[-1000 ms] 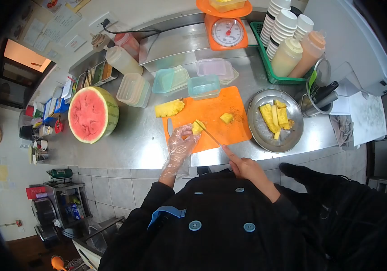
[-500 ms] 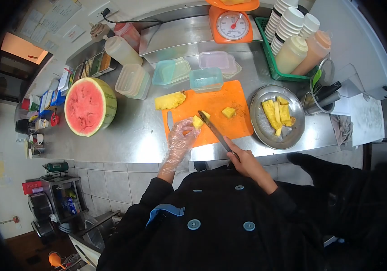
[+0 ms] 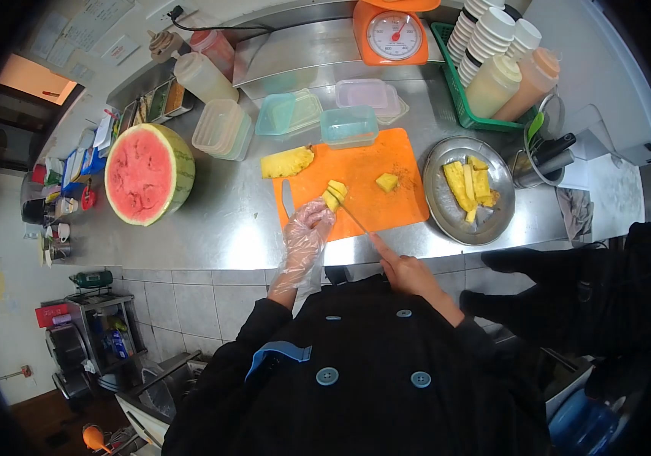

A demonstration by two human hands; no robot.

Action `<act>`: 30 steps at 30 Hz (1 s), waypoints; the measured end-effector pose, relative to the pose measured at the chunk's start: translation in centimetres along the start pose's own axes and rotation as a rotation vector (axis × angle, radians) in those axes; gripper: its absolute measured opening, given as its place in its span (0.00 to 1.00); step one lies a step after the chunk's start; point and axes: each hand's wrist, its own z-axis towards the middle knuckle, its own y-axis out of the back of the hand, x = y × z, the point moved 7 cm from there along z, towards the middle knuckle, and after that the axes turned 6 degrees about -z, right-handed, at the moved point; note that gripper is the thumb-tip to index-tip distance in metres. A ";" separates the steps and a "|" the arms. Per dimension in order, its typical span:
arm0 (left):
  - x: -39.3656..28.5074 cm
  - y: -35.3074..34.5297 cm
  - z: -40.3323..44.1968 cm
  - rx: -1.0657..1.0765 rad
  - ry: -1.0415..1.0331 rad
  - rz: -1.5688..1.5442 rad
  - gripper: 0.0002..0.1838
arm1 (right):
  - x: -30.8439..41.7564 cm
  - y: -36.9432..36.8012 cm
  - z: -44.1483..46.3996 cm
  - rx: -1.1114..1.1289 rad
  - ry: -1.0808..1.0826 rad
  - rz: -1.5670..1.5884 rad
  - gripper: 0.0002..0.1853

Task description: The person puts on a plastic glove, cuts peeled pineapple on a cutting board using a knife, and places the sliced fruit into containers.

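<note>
My left hand [image 3: 312, 224], in a clear plastic glove, has its fingers curled against cut pineapple pieces [image 3: 335, 193] on the orange cutting board [image 3: 356, 167]. My right hand [image 3: 407, 272] grips a knife [image 3: 359, 221], its thin blade edge turned up toward me and its tip among those pieces. Another pineapple chunk [image 3: 388, 182] lies farther right on the board. A larger pineapple wedge [image 3: 287, 162] rests across the board's upper left corner. To the right, a round metal plate [image 3: 435, 205] holds pineapple strips [image 3: 468, 184].
A halved watermelon [image 3: 143, 175] stands at left. Plastic containers [image 3: 349, 126] sit behind the board, beneath an orange scale [image 3: 392, 36]. A green basket [image 3: 468, 120] holds cups and bottles. A person's dark-clothed arm or leg [image 3: 523, 263] shows at right, beyond the counter edge.
The knife has come down and its blade has turned from flat-looking to edge-on in the pineapple. The pieces by my left hand now show cuts. The dark-clothed person at right has shifted.
</note>
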 end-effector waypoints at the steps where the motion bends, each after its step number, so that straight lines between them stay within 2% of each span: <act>1: -0.1 0.0 0.1 0.002 0.000 -0.001 0.19 | -0.2 -0.3 0.3 0.003 -0.010 0.022 0.38; 4: -2.0 -0.8 0.8 -0.005 0.002 0.166 0.21 | -0.4 -0.1 0.9 0.019 -0.010 0.056 0.37; 6: -5.8 -3.0 1.6 0.009 -0.191 0.662 0.22 | -0.8 -0.2 0.9 0.032 -0.007 0.067 0.37; 8: -4.9 -3.1 2.8 0.045 -0.113 0.767 0.22 | -0.8 0.1 1.0 -0.116 0.126 0.275 0.36; 9: -4.1 -2.9 3.2 0.084 -0.033 0.873 0.23 | -0.7 0.2 0.8 -0.118 0.129 0.274 0.36; 10: -3.7 -2.4 3.2 0.081 -0.038 0.872 0.23 | -1.0 0.4 0.6 -0.118 0.070 0.247 0.36; 13: -3.5 -0.9 2.0 0.007 -0.151 0.772 0.21 | -0.9 0.8 0.2 -0.076 0.008 0.158 0.37; 15: -4.4 -0.6 0.3 -0.037 -0.379 0.736 0.14 | -0.3 0.8 -0.3 -0.029 -0.002 0.099 0.37; 19: -2.6 1.5 -0.5 -0.140 -0.310 0.550 0.12 | 1.6 1.4 -0.5 0.005 0.030 -0.003 0.38; 21: -0.6 2.7 0.4 -0.093 -0.115 0.137 0.08 | 1.9 1.4 -0.3 0.011 0.041 -0.019 0.38; 22: -1.0 2.6 0.3 -0.096 -0.115 0.137 0.08 | 1.9 1.4 -0.1 0.008 0.050 -0.027 0.38; 24: -1.0 2.2 0.0 -0.143 -0.013 -0.272 0.06 | 1.6 1.2 0.2 0.006 0.059 -0.035 0.38; 28: -0.3 2.0 0.0 -0.102 -0.008 -0.231 0.05 | 1.5 0.4 0.6 0.030 0.058 -0.009 0.37; 30: -0.3 2.2 0.0 -0.100 -0.065 -0.034 0.06 | 1.8 0.1 0.9 0.050 0.044 -0.004 0.37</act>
